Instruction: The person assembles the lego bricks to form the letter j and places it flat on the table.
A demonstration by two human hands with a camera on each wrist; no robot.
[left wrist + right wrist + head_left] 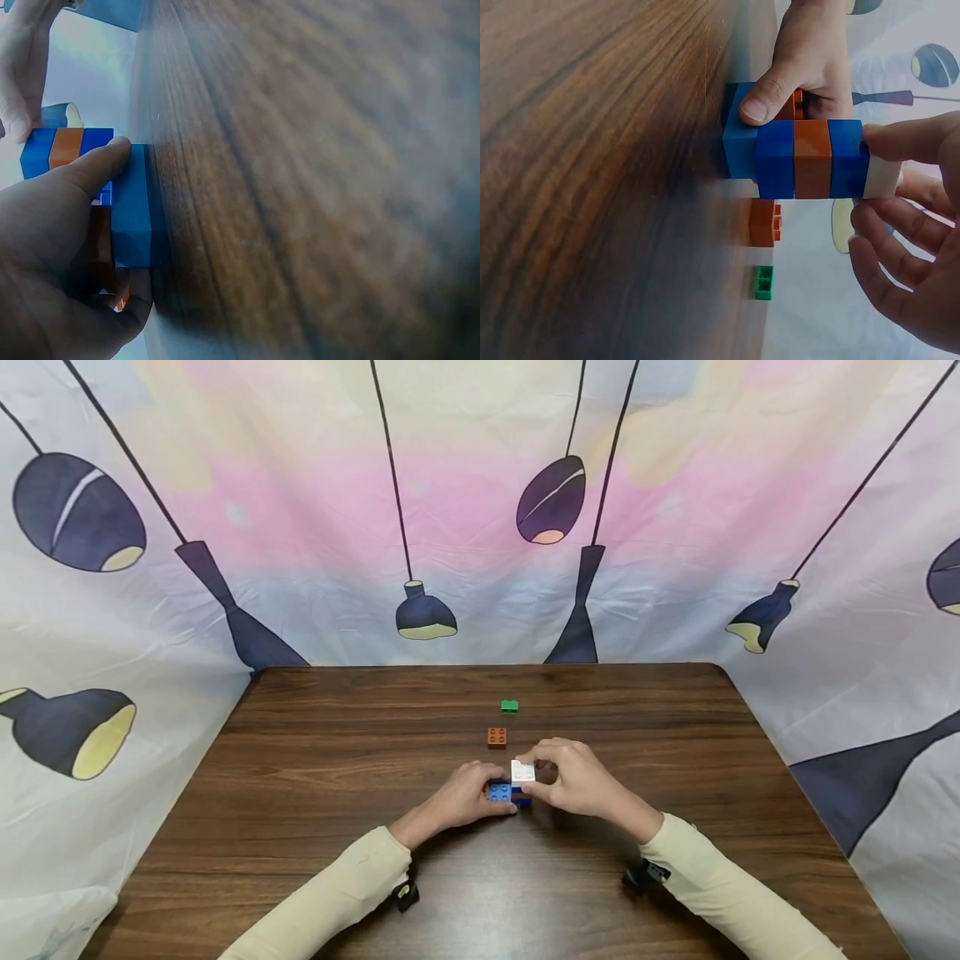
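Observation:
A stack of toy building bricks stands on the table: a long light-blue brick [739, 146] at the bottom, then a dark-blue brick [775, 160], an orange brick [812, 160], another blue brick [847, 161] and a white brick [522, 772] on top. My left hand [468, 795] grips the base from the left, its thumb along the near side. A second orange brick [102, 247] sits on the base, partly hidden by that hand. With thumb and fingers, my right hand [573, 777] pinches the white brick at the top of the column.
Beyond the hands, a loose orange brick [497, 738] lies on the wooden table [337, 727], with a small green brick [510, 706] farther back. A cloth printed with lamps [480, 510] hangs behind the table and along its sides.

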